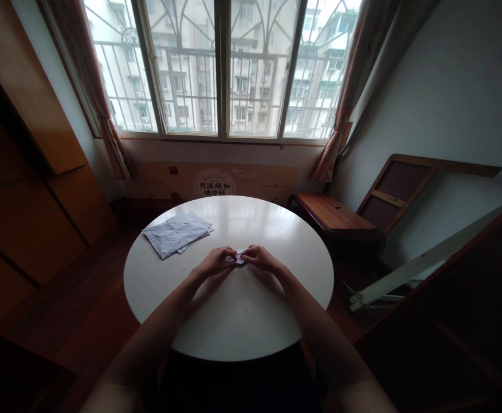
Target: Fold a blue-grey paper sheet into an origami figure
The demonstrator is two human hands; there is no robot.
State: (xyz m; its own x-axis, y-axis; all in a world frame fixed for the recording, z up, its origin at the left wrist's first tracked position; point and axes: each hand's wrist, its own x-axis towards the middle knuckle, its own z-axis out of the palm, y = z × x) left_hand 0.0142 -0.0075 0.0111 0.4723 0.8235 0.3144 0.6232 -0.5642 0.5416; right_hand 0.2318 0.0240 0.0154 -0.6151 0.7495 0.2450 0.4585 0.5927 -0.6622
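A small folded piece of white paper (239,256) sits between my two hands over the middle of the round white table (234,321). My left hand (218,260) pinches its left side with curled fingers. My right hand (257,257) pinches its right side the same way. Most of the folded piece is hidden by my fingers. A loose stack of creased white paper sheets (177,233) lies on the table to the far left of my hands.
A low wooden bench (332,213) stands right of the table, with a wooden frame (399,189) leaning on the wall. A long white board (431,258) slants at the right. Wooden cabinets (31,189) line the left. A barred window (223,69) is ahead.
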